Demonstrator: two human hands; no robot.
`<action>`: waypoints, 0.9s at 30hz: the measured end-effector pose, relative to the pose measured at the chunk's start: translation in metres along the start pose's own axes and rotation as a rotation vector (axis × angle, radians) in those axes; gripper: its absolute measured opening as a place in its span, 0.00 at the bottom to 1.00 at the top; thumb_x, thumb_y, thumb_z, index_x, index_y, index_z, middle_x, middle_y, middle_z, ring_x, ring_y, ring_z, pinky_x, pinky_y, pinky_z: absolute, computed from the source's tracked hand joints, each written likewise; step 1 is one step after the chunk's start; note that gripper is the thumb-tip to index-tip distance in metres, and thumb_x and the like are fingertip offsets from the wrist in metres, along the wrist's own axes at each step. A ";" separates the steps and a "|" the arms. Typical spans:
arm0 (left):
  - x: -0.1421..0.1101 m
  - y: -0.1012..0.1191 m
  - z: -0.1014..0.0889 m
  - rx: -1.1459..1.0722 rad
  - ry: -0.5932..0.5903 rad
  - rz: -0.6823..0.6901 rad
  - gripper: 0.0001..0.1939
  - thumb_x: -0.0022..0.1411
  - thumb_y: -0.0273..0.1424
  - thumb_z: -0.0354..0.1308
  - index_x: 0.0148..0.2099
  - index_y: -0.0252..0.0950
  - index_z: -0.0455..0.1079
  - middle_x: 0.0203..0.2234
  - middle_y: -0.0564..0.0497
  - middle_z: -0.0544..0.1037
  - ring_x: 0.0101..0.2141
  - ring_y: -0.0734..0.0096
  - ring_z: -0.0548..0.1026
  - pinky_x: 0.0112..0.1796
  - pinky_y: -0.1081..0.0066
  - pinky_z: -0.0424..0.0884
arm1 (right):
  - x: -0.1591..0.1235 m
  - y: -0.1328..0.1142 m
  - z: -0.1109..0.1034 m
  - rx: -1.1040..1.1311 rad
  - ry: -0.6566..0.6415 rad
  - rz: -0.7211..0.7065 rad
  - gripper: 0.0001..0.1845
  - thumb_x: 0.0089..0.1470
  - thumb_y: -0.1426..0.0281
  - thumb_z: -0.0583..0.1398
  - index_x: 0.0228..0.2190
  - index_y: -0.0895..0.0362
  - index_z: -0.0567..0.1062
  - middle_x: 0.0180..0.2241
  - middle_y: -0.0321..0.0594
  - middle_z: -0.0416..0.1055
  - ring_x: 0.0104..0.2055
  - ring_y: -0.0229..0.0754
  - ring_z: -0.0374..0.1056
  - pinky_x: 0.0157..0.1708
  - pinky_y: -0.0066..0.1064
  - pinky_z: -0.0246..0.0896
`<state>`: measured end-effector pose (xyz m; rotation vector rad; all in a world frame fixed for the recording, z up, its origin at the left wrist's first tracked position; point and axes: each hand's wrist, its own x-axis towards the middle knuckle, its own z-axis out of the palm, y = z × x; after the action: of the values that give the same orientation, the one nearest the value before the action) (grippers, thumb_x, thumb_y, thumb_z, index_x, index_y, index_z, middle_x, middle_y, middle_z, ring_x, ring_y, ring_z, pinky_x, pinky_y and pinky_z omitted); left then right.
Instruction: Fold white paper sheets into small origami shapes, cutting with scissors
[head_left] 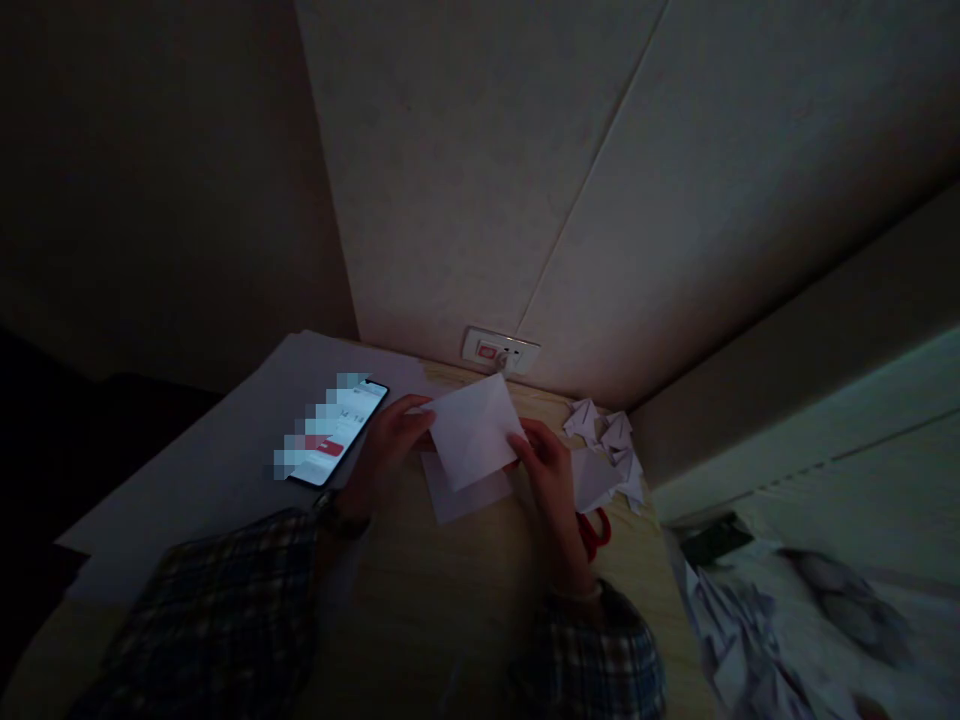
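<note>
Both of my hands hold a folded white sheet of paper (475, 432) just above a wooden desk (420, 590). My left hand (388, 437) pinches its left edge, fingers closed on it. My right hand (546, 462) grips the right edge, fingers curled round it. A second flat piece of white paper (466, 494) lies on the desk directly under the held one. Plaid sleeves cover both forearms, and a watch sits on my left wrist.
A lit phone (335, 432) rests on large white sheets (225, 450) at the left. Folded paper pieces (609, 450) pile up at the right, with red-handled scissors (596, 530) beside my right wrist. A wall socket (499, 351) sits behind. Crumpled papers (739, 640) lie lower right.
</note>
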<state>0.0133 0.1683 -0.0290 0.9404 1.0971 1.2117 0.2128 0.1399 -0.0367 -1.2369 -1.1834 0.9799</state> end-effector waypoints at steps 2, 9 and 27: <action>0.001 -0.001 -0.001 -0.003 0.018 0.016 0.16 0.48 0.38 0.66 0.37 0.36 0.71 0.27 0.53 0.80 0.29 0.63 0.78 0.32 0.67 0.75 | 0.001 -0.001 0.000 0.048 -0.020 0.040 0.10 0.47 0.66 0.64 0.35 0.53 0.76 0.27 0.33 0.75 0.23 0.38 0.67 0.25 0.29 0.61; 0.000 0.002 0.000 0.027 0.019 0.029 0.14 0.49 0.40 0.65 0.35 0.36 0.71 0.27 0.51 0.81 0.31 0.60 0.79 0.33 0.66 0.75 | 0.004 0.002 -0.004 0.073 -0.013 0.076 0.10 0.46 0.64 0.65 0.32 0.55 0.76 0.21 0.32 0.73 0.22 0.38 0.67 0.25 0.28 0.58; 0.001 0.003 -0.006 -0.084 -0.054 -0.024 0.13 0.49 0.35 0.64 0.37 0.37 0.71 0.27 0.53 0.81 0.32 0.61 0.80 0.35 0.66 0.76 | 0.001 0.002 -0.011 0.086 -0.072 -0.020 0.08 0.49 0.65 0.65 0.33 0.53 0.78 0.22 0.32 0.73 0.21 0.38 0.68 0.26 0.30 0.61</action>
<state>0.0074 0.1694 -0.0280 0.8883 1.0047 1.1966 0.2236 0.1390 -0.0379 -1.1283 -1.1946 1.0570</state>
